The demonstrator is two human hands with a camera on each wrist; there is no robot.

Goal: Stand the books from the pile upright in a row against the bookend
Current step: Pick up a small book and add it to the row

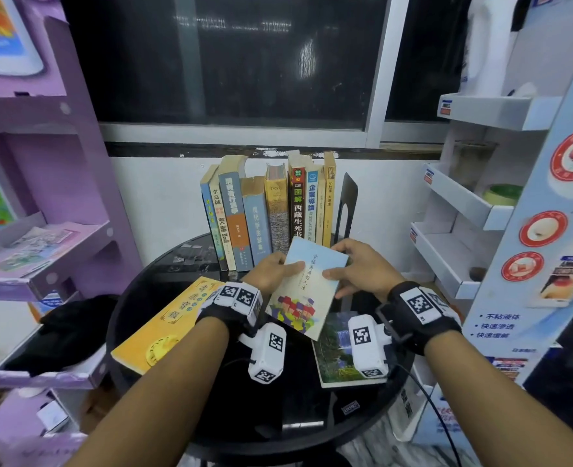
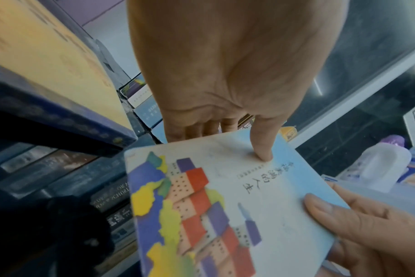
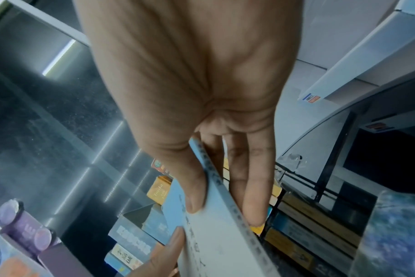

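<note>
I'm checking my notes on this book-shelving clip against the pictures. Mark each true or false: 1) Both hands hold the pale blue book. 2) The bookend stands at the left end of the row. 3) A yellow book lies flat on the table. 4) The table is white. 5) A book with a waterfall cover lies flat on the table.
1) True: the left hand and the right hand both grip the pale blue book.
2) False: the bookend stands at the right end of the row.
3) True: the yellow book.
4) False: the table is black.
5) True: the waterfall book.
</note>
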